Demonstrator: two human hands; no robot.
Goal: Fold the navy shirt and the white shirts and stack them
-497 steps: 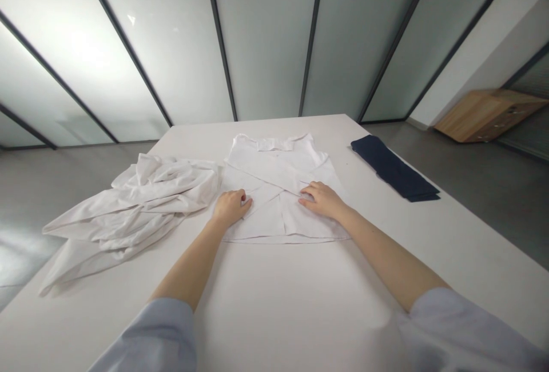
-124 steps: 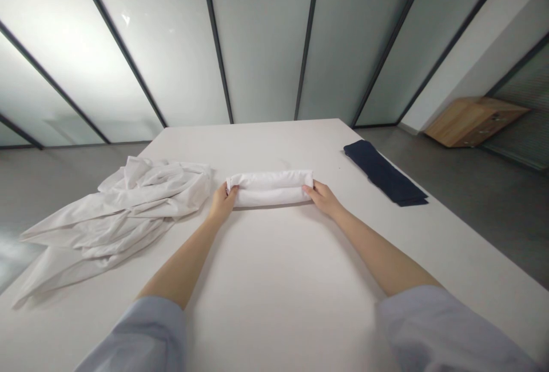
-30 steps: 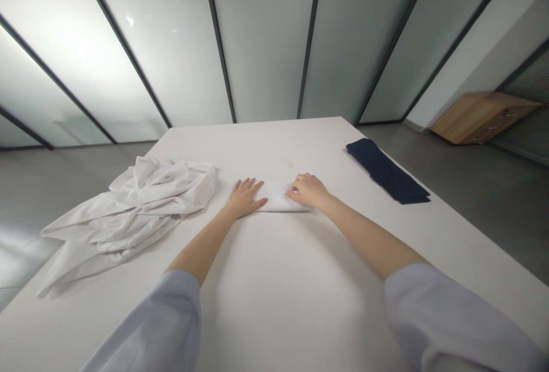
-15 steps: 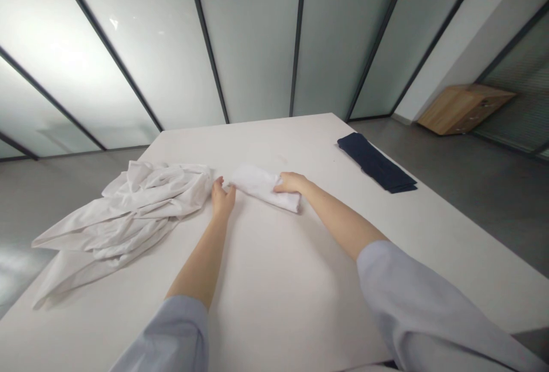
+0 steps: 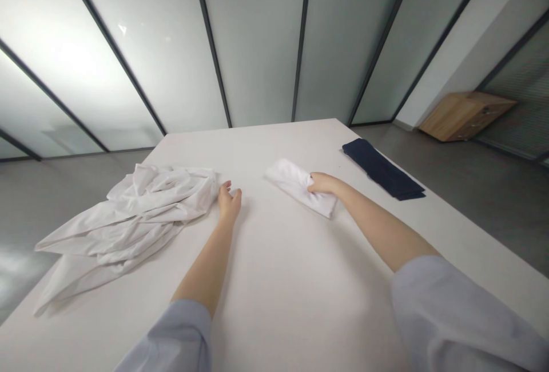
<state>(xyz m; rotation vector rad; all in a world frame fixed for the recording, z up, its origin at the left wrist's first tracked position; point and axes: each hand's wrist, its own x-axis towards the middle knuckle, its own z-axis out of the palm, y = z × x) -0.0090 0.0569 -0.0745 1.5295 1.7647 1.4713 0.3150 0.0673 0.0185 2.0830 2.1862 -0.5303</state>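
Note:
My right hand (image 5: 322,183) grips a small folded white garment (image 5: 295,184) and holds it just above the white table (image 5: 283,280), right of centre. My left hand (image 5: 229,199) is open, fingers apart, resting near the table surface right beside the edge of a crumpled pile of white clothes (image 5: 128,218) on the left. It holds nothing.
A folded dark navy garment (image 5: 384,168) lies near the table's far right edge. Frosted glass panels with dark frames stand behind the table. A wooden cabinet (image 5: 465,115) sits on the grey floor at the far right.
The white shirt has been folded into a small bundle. My right hand has carried it rightward, away from the middle. My left hand has let go and moved beside the white pile.

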